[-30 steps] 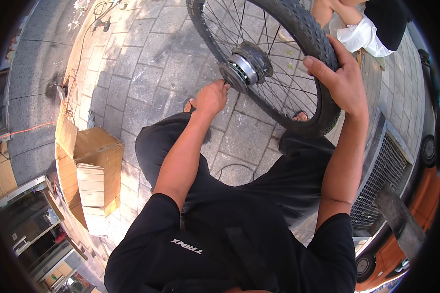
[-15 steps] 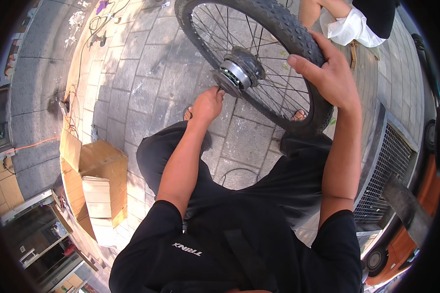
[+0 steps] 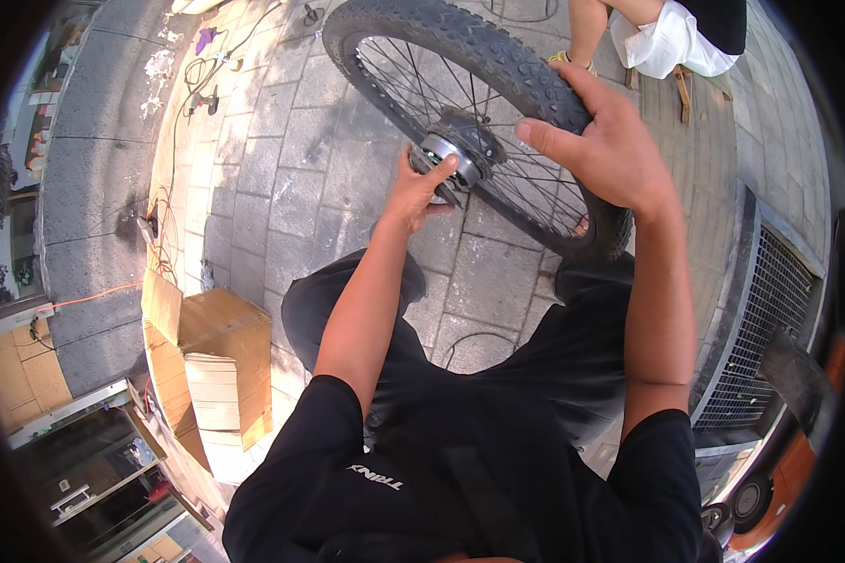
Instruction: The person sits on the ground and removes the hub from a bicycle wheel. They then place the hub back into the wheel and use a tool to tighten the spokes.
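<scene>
A bicycle wheel with a knobbly black tyre is tilted in front of me, above my spread legs. My right hand grips the tyre on its right side, fingers over the tread and thumb reaching inward. At the centre is a bulky hub with a silver band and some greenish inner parts showing. My left hand is closed on the hub's near end, thumb across the silver band. Part of a dark disc there shows between my fingers; the rest is hidden behind the hand.
An open cardboard box stands to my left, near cables and a purple item. A metal grate lies right. Another person's leg is beside a wooden stool at upper right. An orange vehicle sits lower right.
My left hand has shifted from below the hub to around it, its thumb now on the silver band. The wheel and my right hand have moved up and leftward in view.
</scene>
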`<action>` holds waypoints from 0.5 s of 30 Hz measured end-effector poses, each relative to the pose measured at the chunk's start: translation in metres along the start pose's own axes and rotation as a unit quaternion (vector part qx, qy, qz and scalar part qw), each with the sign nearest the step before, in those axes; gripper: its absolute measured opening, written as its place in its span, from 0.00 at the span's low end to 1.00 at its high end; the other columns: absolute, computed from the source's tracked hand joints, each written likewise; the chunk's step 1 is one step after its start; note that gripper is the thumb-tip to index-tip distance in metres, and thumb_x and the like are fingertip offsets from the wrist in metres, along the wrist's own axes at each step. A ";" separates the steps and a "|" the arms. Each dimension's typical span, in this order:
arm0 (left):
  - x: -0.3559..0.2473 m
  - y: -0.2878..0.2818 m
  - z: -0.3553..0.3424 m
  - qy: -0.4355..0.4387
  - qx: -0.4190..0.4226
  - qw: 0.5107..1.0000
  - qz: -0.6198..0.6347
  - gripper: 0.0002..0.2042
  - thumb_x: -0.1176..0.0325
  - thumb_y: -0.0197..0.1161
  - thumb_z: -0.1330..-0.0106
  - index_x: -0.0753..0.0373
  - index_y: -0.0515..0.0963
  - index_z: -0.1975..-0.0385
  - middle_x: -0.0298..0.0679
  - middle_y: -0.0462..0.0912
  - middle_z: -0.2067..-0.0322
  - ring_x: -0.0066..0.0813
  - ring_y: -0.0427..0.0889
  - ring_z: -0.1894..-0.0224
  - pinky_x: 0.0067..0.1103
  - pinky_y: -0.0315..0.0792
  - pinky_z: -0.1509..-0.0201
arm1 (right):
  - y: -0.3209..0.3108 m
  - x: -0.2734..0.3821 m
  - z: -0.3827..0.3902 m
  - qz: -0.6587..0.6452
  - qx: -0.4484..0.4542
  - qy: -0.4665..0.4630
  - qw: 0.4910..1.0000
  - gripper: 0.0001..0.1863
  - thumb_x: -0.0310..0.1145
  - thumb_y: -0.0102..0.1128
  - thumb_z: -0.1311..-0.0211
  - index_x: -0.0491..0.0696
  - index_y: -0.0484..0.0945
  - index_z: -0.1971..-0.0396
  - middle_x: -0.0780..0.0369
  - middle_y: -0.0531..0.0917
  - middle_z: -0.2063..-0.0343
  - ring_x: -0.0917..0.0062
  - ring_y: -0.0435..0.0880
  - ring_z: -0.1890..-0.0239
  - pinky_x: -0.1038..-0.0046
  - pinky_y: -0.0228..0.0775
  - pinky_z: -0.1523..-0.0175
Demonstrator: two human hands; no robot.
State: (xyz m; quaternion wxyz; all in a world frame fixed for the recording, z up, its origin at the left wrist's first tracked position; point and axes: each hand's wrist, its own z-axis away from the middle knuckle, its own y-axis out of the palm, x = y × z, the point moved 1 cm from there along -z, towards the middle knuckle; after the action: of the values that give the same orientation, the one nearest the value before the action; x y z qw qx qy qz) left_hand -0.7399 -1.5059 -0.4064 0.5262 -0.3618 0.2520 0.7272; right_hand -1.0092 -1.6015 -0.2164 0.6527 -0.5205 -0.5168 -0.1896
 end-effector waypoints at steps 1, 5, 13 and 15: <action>-0.006 0.004 0.003 0.019 -0.010 0.999 -0.039 0.70 0.48 0.88 0.44 0.51 0.35 0.13 0.58 0.56 0.20 0.57 0.74 0.28 0.59 0.82 0.43 | 0.000 0.001 0.001 0.003 -0.003 0.002 1.000 0.39 0.48 0.79 0.39 0.41 0.79 0.34 0.51 0.91 0.54 0.67 0.91 0.52 0.66 0.81 0.42; -0.003 -0.011 -0.035 0.237 -0.067 0.910 -0.334 0.71 0.45 0.93 0.60 0.74 0.54 0.19 0.63 0.69 0.27 0.59 0.74 0.26 0.41 0.76 0.27 | 0.002 0.004 0.002 -0.001 -0.010 0.006 1.000 0.38 0.46 0.79 0.40 0.39 0.79 0.34 0.50 0.91 0.55 0.65 0.91 0.53 0.65 0.81 0.43; -0.040 0.019 -0.030 0.120 -0.069 0.848 -0.511 0.69 0.39 0.91 0.64 0.83 0.64 0.27 0.68 0.73 0.30 0.62 0.74 0.26 0.38 0.72 0.23 | 0.000 0.000 0.002 -0.004 -0.026 0.004 1.000 0.39 0.48 0.77 0.41 0.38 0.81 0.35 0.50 0.92 0.56 0.64 0.92 0.54 0.65 0.82 0.44; -0.044 0.018 -0.043 0.092 -0.030 0.845 -0.527 0.67 0.38 0.91 0.65 0.83 0.69 0.29 0.66 0.76 0.31 0.61 0.75 0.27 0.37 0.72 0.24 | 0.000 -0.002 0.001 -0.009 -0.026 -0.007 1.000 0.38 0.48 0.77 0.42 0.38 0.81 0.36 0.50 0.92 0.56 0.64 0.92 0.54 0.65 0.82 0.44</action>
State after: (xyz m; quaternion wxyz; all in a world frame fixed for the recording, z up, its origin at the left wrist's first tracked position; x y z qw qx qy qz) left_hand -0.7377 -1.5697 -0.3981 0.7931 -0.5213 0.0489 0.3113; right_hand -1.0105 -1.6016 -0.2186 0.6337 -0.5344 -0.5203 -0.2054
